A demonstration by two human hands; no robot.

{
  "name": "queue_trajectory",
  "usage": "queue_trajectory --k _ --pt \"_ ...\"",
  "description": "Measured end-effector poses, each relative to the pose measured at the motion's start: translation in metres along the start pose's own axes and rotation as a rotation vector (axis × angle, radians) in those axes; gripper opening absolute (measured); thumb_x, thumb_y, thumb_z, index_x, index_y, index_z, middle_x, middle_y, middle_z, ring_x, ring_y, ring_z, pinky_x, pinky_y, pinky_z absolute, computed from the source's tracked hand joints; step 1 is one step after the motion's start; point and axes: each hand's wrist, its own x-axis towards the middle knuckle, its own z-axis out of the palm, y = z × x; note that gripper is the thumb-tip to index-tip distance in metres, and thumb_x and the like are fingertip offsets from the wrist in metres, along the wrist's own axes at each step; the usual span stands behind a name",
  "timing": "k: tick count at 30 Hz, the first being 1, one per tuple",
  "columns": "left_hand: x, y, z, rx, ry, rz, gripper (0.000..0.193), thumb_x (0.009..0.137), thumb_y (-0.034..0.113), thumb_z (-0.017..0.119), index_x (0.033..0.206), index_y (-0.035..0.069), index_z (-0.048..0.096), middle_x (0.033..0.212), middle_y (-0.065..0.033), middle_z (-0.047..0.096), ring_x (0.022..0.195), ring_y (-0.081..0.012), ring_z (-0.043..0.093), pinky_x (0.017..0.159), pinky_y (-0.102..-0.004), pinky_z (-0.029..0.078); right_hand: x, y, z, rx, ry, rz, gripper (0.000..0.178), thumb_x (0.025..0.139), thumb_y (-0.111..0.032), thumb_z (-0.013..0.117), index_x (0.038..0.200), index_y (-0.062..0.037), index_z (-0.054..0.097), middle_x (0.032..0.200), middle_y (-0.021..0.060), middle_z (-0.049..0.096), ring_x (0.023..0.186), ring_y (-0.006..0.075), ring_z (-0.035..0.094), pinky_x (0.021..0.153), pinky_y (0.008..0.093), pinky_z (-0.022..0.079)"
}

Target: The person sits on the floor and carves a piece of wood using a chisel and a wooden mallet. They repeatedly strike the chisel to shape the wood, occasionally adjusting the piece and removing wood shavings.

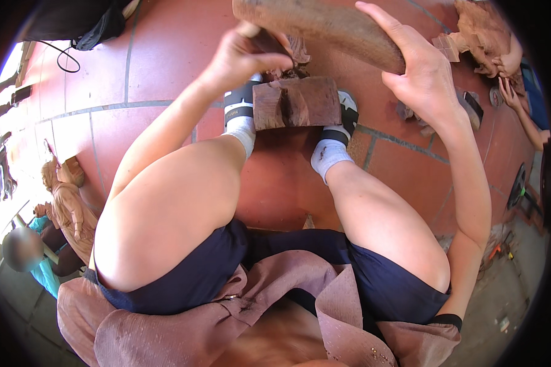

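Note:
My right hand [425, 76] grips the near end of a thick, worn wooden club [324, 27], its thumb below and a finger stretched along the top. The club reaches left across the upper middle, past the frame's top edge. Close to its left part, my left hand [242, 58] is closed round a dark tool handle [266, 41] with a pale round butt; the blade is hidden, so its exact kind is unclear. Beneath my hands lies a reddish-brown wood carving, its cracked square base [297, 104] facing me between my sandalled feet. Its farther part is partly covered and blurred.
Red floor tiles [165, 67] surround me. At left, a carved wooden figure [70, 202] stands near another person [40, 251]. A black bag [73, 21] lies upper left. At upper right, another person's hands [508, 76] are by a large carving [487, 37]; wood scraps [416, 116] lie nearer.

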Motion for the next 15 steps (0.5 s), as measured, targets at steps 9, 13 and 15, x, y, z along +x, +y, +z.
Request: queue_trajectory --k 9,13,15 --pt "0.002 -0.016 -0.027 0.224 0.096 -0.047 0.031 0.077 0.0 0.076 0.105 0.0 0.061 0.097 -0.0107 0.069 0.085 -0.0174 0.068 0.081 -0.0309 0.056 -0.012 0.004 0.011 0.069 0.083 -0.085 0.077 0.064 -0.001 0.066 0.138 -0.0093 0.046 0.117 0.0198 0.062 0.107 0.0345 0.062 0.091 0.038 0.05" --pt "0.001 -0.029 -0.022 0.083 0.074 -0.141 0.035 0.076 0.004 0.078 0.105 -0.002 0.061 0.093 -0.0107 0.069 0.079 -0.0158 0.07 0.072 -0.0283 0.058 -0.013 -0.008 0.008 0.084 0.044 -0.03 0.078 0.064 -0.001 0.066 0.139 -0.0109 0.046 0.11 0.0189 0.063 0.101 0.0344 0.063 0.087 0.0381 0.051" --pt "0.003 -0.03 -0.021 0.096 0.066 -0.145 0.034 0.076 0.004 0.078 0.104 -0.003 0.061 0.092 -0.0104 0.069 0.079 -0.0152 0.07 0.071 -0.0277 0.058 -0.014 -0.005 0.005 0.087 -0.006 0.009 0.078 0.064 -0.001 0.067 0.139 -0.0117 0.046 0.106 0.0186 0.063 0.098 0.0347 0.063 0.085 0.0381 0.051"
